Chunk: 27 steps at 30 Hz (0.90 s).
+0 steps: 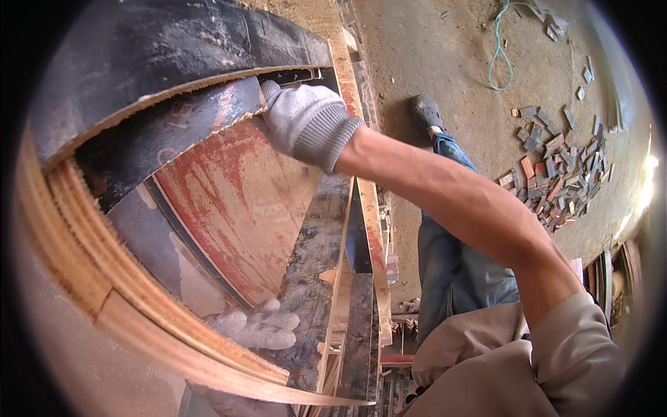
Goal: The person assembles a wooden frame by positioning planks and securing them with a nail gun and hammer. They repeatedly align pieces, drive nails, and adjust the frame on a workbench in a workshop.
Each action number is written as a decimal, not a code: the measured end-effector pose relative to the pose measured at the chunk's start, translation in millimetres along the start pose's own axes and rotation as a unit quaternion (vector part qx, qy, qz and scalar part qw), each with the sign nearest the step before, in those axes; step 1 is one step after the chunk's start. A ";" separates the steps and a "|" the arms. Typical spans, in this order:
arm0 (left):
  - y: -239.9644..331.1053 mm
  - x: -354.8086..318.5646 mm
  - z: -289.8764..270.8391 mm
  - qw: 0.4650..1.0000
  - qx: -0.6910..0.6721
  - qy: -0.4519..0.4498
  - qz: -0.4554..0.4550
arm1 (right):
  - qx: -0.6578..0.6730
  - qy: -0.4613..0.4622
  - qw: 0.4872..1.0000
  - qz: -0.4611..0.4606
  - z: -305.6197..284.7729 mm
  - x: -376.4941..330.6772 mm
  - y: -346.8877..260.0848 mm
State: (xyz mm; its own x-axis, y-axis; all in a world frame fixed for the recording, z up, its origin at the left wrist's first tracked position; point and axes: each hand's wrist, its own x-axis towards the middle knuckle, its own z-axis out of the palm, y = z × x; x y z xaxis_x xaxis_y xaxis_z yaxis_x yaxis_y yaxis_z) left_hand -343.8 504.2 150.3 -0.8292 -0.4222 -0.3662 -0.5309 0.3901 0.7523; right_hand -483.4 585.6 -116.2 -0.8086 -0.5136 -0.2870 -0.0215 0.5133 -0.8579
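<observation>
We're on a dusty concrete floor (445, 55) with a heap of tile scraps (556, 167) and a green cord (499, 48) lying around, leaning over a stack of worn plywood sheets (236, 201). Our right hand (306, 121), in a grey glove, has its fingers curled shut on the far edge of a dark sheet (167, 132). Our left hand (257, 326) lies on the near end of the stack with fingers loosely together, part hidden behind a curved board edge (139, 306).
</observation>
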 end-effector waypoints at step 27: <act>-0.9 -2.8 7.2 0.999 -0.017 0.039 -0.002 | -0.120 0.062 0.989 0.061 -11.0 -74.1 53.7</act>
State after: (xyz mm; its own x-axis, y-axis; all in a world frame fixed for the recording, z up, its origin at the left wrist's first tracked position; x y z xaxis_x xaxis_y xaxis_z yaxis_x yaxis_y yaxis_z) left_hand -342.3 511.0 146.7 -0.8104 -0.4864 -0.3266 -0.5268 0.3612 0.7695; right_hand -431.1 658.8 -136.4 -0.8790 -0.3572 -0.3158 -0.0454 0.7220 -0.6904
